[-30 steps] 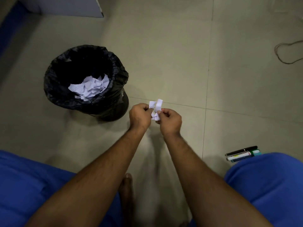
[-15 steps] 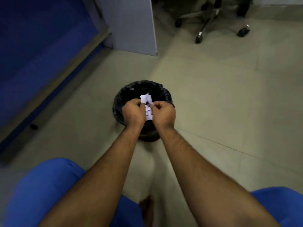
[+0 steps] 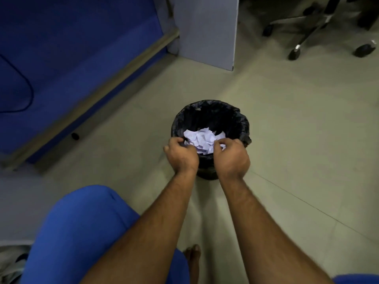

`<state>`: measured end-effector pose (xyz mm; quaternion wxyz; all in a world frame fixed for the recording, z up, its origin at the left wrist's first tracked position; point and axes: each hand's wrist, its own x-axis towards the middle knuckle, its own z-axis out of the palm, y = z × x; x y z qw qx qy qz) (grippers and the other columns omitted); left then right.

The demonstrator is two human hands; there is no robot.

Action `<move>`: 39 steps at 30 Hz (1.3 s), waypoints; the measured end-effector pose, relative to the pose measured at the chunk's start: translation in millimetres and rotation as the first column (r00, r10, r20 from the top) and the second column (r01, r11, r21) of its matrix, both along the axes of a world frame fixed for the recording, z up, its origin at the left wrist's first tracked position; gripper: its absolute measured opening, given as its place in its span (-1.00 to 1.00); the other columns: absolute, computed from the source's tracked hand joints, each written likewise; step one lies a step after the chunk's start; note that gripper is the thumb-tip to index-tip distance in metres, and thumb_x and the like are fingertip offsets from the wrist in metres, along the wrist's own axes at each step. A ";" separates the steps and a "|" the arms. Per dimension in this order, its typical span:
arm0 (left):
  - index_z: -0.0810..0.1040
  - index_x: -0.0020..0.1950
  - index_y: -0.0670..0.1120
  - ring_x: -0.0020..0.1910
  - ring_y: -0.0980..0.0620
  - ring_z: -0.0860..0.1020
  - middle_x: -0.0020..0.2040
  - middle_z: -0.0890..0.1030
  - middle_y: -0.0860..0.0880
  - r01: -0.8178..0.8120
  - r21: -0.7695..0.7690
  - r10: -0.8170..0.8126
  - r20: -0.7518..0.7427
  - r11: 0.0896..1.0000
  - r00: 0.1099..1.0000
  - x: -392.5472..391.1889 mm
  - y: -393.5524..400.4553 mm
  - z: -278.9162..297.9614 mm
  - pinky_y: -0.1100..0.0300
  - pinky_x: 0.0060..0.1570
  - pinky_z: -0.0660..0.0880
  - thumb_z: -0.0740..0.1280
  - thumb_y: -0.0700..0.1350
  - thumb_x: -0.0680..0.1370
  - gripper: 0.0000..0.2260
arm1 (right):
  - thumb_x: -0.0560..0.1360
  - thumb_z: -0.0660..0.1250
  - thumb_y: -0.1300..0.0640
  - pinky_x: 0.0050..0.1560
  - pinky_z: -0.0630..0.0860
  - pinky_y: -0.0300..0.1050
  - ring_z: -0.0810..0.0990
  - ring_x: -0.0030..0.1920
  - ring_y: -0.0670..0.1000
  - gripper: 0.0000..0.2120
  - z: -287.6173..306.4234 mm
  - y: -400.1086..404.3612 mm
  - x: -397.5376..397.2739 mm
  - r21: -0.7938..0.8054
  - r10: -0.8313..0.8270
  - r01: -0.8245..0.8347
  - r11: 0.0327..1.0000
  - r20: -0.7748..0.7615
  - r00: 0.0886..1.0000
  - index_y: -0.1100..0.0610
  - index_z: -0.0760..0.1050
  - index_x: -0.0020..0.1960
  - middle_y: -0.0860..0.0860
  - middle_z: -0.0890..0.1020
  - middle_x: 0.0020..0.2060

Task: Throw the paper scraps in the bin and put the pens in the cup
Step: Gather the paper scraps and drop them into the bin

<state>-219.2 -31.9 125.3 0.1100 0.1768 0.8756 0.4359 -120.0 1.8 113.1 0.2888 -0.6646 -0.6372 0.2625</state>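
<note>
Lying heaped inside the black-lined bin (image 3: 242,121), white paper scraps (image 3: 202,139) are seen. Both forearms are stretched forward, with the left hand (image 3: 181,155) and right hand (image 3: 231,157) held over the near rim, fingers loosely curled; whether a scrap is pinched cannot be told.

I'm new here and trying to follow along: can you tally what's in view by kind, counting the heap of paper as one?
Bins: 1, the black-lined bin.
Paper heaps: 1, the paper scraps inside it.
Hands: 2, left hand and right hand, both over the near rim.
Chair bases: 1, the wheeled chair base.
Pens: 0.
Cups: 0.
Total: 5.
</note>
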 end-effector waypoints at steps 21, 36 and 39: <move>0.63 0.01 -0.22 -0.08 -0.17 0.64 -0.06 0.68 -0.13 -0.379 0.123 0.299 0.414 0.917 0.860 -21.0 41.6 -21.7 0.04 -0.05 0.59 0.34 -0.11 0.50 -0.79 | 0.40 0.49 0.25 0.05 0.28 -0.61 0.50 0.15 -0.03 -0.52 -28.1 5.5 -52.2 0.189 -0.086 0.230 0.955 -0.565 0.821 0.23 0.53 0.30 0.16 0.44 0.24; 0.53 0.19 -0.26 -0.09 -0.14 0.59 0.09 0.60 -0.22 -0.594 0.150 0.282 0.772 0.790 0.570 -238.6 43.6 20.0 0.01 -0.15 0.64 0.31 -0.35 0.51 -0.75 | 0.44 0.41 0.23 0.11 0.59 0.02 0.68 -0.04 0.09 -0.84 1.7 66.0 -222.6 -0.118 0.289 -0.339 0.933 -0.314 0.904 0.13 0.69 -0.01 0.11 0.69 -0.03; 0.51 0.14 -0.33 -0.05 -0.13 0.57 -0.01 0.57 -0.22 -0.580 0.139 0.274 0.778 0.803 0.566 -258.2 35.3 27.6 -0.01 -0.08 0.58 0.31 -0.40 0.50 -0.78 | 0.45 0.42 0.22 0.13 0.59 -0.04 0.69 -0.04 0.04 -0.84 12.7 66.1 -249.8 -0.210 0.282 -0.373 0.904 -0.365 0.887 0.13 0.69 0.01 0.08 0.71 -0.05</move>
